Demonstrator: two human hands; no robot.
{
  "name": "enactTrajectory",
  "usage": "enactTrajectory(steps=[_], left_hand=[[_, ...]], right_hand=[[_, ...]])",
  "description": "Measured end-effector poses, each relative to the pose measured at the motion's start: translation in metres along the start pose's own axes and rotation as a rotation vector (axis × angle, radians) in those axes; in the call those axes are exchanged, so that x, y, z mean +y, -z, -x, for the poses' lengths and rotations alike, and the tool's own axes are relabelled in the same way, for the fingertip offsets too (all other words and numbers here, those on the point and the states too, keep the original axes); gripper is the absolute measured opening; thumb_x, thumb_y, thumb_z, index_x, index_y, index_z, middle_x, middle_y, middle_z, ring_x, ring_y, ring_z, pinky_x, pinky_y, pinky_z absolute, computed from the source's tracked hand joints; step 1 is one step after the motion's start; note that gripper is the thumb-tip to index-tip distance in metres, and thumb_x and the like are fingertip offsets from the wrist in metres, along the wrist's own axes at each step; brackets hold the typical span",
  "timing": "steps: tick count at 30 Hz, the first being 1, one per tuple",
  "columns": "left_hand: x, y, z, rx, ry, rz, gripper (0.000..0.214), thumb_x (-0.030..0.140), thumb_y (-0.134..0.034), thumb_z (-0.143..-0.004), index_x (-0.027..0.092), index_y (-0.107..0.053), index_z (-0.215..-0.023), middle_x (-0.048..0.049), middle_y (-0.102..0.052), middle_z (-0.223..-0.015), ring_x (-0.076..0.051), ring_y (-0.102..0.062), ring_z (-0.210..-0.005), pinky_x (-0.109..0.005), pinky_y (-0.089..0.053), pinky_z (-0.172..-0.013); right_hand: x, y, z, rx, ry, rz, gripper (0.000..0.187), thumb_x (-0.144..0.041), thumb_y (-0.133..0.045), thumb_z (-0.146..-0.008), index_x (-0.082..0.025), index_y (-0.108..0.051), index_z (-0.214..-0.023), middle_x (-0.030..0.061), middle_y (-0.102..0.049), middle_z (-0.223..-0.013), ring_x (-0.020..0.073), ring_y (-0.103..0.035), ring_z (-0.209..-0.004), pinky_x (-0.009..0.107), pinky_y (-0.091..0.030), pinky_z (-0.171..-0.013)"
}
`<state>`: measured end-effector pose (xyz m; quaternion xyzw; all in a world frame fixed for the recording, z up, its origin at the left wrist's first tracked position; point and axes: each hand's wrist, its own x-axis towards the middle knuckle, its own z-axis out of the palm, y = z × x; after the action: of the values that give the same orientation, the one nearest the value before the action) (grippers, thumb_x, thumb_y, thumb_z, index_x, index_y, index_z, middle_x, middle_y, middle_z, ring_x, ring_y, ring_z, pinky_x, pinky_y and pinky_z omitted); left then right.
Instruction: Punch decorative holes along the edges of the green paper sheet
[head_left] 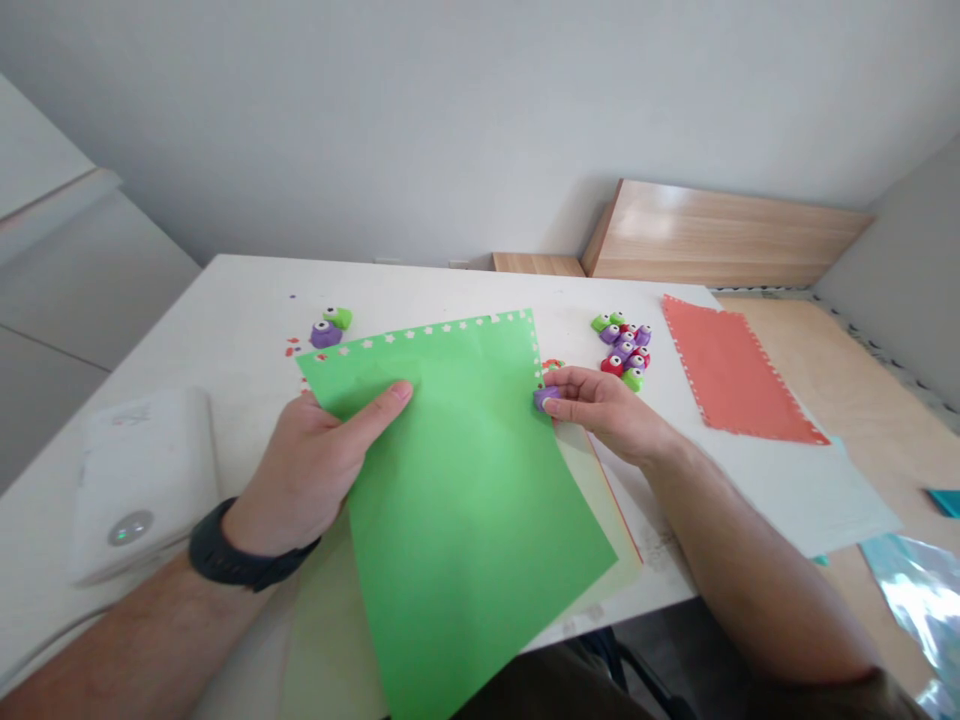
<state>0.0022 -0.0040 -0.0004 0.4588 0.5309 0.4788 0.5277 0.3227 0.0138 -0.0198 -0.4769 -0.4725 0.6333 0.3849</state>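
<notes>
A green sheet of paper point(457, 480) is held up over the table, with small flower-shaped holes along its top edge and the upper part of its right edge. My left hand point(330, 450) is closed on the sheet's left side, thumb on top and fingers hidden behind. Between the thumb and fingers of my right hand point(600, 405) is a small purple craft punch point(546, 399), set against the sheet's right edge just below the last holes. A purple punch point(325, 334) and a green punch point(339, 317) sit beyond the sheet's top left corner.
Several purple, red and green punches point(622, 348) cluster at right. An orange sheet point(739, 370) with punched edges lies farther right, partly over a pale blue sheet point(810, 500). A white device point(146, 480) stands at left. Paper bits point(292, 348) are scattered at back left.
</notes>
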Motion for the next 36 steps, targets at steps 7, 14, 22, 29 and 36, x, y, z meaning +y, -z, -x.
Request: enactTrajectory(steps=[7,14,22,29,36], left_hand=[[0.003,-0.003,0.001,0.008,0.005,-0.011,0.053,0.045,-0.089,-0.082,0.021,-0.078,-0.128,-0.0109,-0.078,-0.131,-0.035,-0.077,-0.115,-0.044,-0.067,-0.095],[0.004,-0.003,0.002,-0.001,0.008,0.005,0.055,0.042,-0.088,-0.083,0.022,-0.077,-0.132,-0.0095,-0.080,-0.127,-0.030,-0.080,-0.105,-0.036,-0.069,-0.085],[0.000,-0.001,0.000,-0.012,0.001,0.006,0.058,0.043,-0.088,-0.083,0.024,-0.075,-0.136,-0.0095,-0.078,-0.131,-0.032,-0.078,-0.111,-0.039,-0.068,-0.090],[0.005,-0.002,0.002,-0.003,0.002,-0.031,0.057,0.046,-0.088,-0.083,0.024,-0.076,-0.134,-0.0080,-0.077,-0.133,-0.032,-0.077,-0.114,-0.038,-0.067,-0.092],[0.000,0.000,0.000,-0.016,0.023,-0.021,0.058,0.046,-0.088,-0.082,0.024,-0.076,-0.135,-0.0090,-0.077,-0.132,-0.033,-0.077,-0.114,-0.038,-0.068,-0.088]], right_hand=[[0.000,-0.001,0.000,-0.001,-0.015,-0.005,0.045,-0.033,-0.096,-0.073,-0.020,-0.075,-0.111,0.0033,-0.077,-0.100,0.0166,-0.069,-0.091,0.034,-0.050,-0.091],[-0.002,-0.002,0.001,-0.001,-0.014,0.009,0.043,-0.032,-0.097,-0.072,-0.020,-0.075,-0.107,0.0025,-0.077,-0.096,0.0154,-0.068,-0.087,0.033,-0.051,-0.087],[-0.004,-0.006,0.001,0.005,0.015,0.033,0.041,-0.031,-0.097,-0.071,-0.020,-0.074,-0.104,0.0016,-0.076,-0.094,0.0144,-0.068,-0.085,0.032,-0.051,-0.087],[-0.004,-0.008,0.002,0.010,0.041,0.068,0.038,-0.033,-0.095,-0.073,-0.020,-0.073,-0.102,0.0023,-0.075,-0.094,0.0159,-0.067,-0.085,0.034,-0.051,-0.086],[-0.004,-0.011,0.003,0.013,0.054,0.064,0.037,-0.030,-0.094,-0.072,-0.021,-0.071,-0.099,0.0021,-0.072,-0.092,0.0172,-0.065,-0.084,0.034,-0.049,-0.084]])
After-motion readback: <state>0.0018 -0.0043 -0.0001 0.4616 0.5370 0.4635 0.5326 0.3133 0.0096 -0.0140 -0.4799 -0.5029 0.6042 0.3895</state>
